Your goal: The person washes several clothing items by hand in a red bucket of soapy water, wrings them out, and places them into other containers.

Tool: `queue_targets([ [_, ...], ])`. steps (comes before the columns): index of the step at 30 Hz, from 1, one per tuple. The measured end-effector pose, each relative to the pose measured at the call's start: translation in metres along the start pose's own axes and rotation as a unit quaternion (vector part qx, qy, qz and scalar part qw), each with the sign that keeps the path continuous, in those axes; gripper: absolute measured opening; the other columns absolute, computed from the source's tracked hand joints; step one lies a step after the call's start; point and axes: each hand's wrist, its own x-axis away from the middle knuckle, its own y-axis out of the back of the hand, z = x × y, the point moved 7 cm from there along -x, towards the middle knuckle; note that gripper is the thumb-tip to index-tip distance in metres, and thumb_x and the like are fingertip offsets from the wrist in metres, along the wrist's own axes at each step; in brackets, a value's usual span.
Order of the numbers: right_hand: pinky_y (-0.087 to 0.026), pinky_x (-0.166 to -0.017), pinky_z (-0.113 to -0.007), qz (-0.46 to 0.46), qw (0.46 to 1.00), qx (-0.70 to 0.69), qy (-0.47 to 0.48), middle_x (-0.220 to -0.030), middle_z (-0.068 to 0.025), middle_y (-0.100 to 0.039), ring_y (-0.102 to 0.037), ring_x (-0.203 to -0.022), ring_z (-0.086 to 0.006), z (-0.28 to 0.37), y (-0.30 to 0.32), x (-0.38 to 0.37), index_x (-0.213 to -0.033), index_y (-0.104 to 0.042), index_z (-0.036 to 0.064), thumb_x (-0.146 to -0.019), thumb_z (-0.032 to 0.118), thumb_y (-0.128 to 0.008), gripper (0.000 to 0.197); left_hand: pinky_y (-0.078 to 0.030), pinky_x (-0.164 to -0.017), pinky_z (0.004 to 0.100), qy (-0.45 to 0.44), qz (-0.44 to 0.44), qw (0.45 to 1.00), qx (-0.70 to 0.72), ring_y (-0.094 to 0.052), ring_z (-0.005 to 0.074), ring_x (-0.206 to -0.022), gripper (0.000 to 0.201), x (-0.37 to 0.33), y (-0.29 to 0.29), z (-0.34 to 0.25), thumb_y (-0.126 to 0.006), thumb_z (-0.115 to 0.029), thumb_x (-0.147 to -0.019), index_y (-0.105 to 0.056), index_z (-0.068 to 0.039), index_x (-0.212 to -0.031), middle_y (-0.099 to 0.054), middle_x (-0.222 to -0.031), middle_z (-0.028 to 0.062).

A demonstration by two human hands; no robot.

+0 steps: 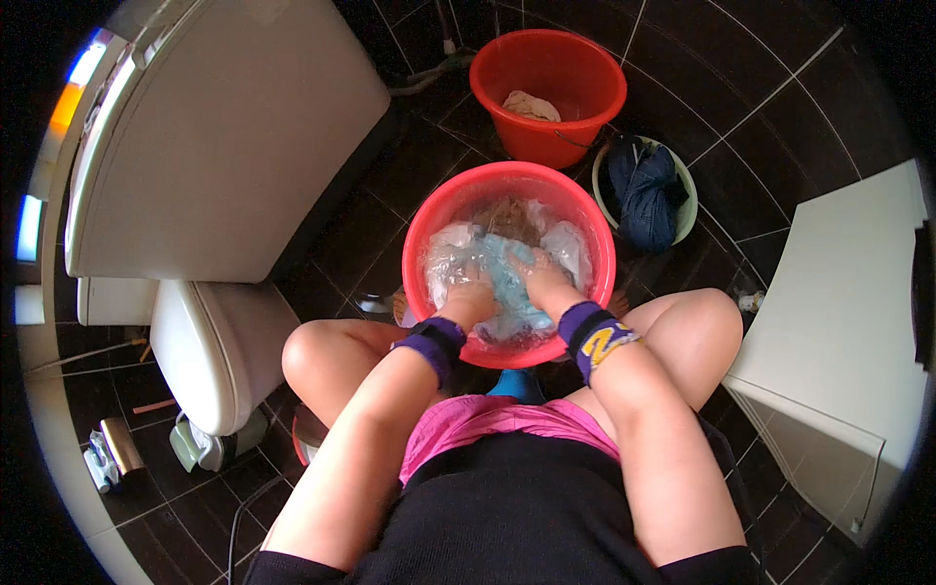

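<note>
1. White washing machine point(224, 136) stands at the left on dark floor tiles point(760, 107).
2. Red basin point(421, 234) of soapy water sits between the knees.
3. Second red bucket point(585, 107) behind holds a pale cloth.
4. Light blue garment point(507, 283) lies underwater in the basin.
5. Left hand point(471, 295) and right hand point(538, 273) press on it, fingers curled; grip unclear.
</note>
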Motion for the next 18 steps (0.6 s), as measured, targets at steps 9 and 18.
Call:
queue_targets([
  [9, -0.048, -0.083, -0.032, -0.112, 0.905, -0.382, 0.147, -0.101, -0.0154, -0.064, -0.062, -0.095, -0.0254, 0.108, 0.162, 0.070, -0.135, -0.044, 0.0137, -0.074, 0.000, -0.060, 0.065, -0.032, -0.105, 0.0386, -0.311, -0.219, 0.863, 0.333, -0.037, 0.0334, -0.128, 0.106, 0.079, 0.066, -0.017, -0.085, -0.021, -0.057, -0.022, -0.002, -0.141, -0.032, -0.140, 0.0238],
  [18, -0.050, -0.072, -0.021, -0.122, 0.772, -0.561, 0.273, -0.103, -0.0106, -0.059, -0.058, -0.080, -0.0092, 0.135, 0.239, 0.135, -0.140, -0.036, 0.0125, -0.065, -0.013, -0.057, 0.082, -0.044, -0.089, 0.0335, -0.331, -0.184, 0.799, 0.467, -0.052, 0.0176, -0.107, 0.060, 0.105, 0.104, -0.036, -0.073, -0.014, -0.071, -0.046, -0.007, -0.124, -0.052, -0.119, 0.0059],
])
